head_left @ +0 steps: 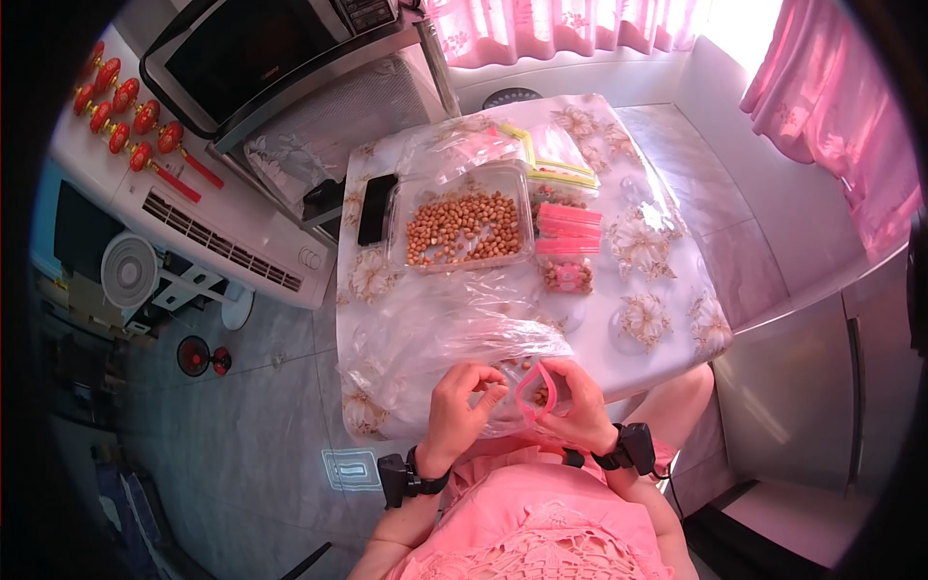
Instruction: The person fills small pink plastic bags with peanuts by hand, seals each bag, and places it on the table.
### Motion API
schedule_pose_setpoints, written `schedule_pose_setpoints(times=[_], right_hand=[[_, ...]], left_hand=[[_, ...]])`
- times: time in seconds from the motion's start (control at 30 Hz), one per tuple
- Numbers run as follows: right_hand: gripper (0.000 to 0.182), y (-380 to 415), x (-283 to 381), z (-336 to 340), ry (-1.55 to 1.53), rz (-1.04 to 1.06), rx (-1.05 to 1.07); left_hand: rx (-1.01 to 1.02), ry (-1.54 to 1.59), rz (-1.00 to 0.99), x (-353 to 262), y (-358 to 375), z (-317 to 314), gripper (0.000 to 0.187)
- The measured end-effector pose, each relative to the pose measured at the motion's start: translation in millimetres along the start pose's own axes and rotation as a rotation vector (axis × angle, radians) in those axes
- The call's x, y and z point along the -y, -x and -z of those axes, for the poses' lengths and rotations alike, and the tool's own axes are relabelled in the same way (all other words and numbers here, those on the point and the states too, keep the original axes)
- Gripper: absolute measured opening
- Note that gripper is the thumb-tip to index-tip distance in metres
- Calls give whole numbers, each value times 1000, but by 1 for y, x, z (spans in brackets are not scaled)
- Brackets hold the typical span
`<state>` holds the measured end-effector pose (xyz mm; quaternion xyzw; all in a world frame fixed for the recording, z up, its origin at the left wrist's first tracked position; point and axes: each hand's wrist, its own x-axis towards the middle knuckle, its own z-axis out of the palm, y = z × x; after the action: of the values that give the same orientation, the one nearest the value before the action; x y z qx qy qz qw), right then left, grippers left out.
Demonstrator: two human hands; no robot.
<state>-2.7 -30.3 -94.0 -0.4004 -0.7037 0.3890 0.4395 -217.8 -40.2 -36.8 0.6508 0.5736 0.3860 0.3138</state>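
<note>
My right hand (577,398) grips a small clear zip bag with a pink rim (531,410); its mouth is held apart and a few round brown nuts show inside. Beside it on the left, my left hand (462,411) has its thumb and fingers curled together near the bag's mouth. What lies between those fingertips, if anything, is too small to make out. A crumpled clear plastic sheet or bag (435,333) spreads under and beyond my hands, with a few loose nuts by the fingers. Farther back, a clear plastic tub (530,217) holds many brown nuts (464,227).
Right of the tub lie a nut-filled pink bag (566,277), pink-topped bags (568,227) and yellow-edged zip bags (563,176). A black phone (377,210) rests left of the tub on the flowered tablecloth (643,242). A microwave (256,58) stands beyond the table's left side.
</note>
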Motion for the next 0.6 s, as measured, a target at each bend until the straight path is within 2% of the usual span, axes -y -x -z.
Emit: schedule_pose_setpoints(times=[0.07,0.13,0.6], right_hand=[[72,0,0,0,15,5,-6],[71,-1,3,0,0,-1,-9],[68,-1,3,-1,-39,-8,-17]], left_hand=[[-8,57,-38,-12,-1,2,17],[7,20,-217,-18,-3,3,18],[53,-7,-234,-16,-2,-8,20]])
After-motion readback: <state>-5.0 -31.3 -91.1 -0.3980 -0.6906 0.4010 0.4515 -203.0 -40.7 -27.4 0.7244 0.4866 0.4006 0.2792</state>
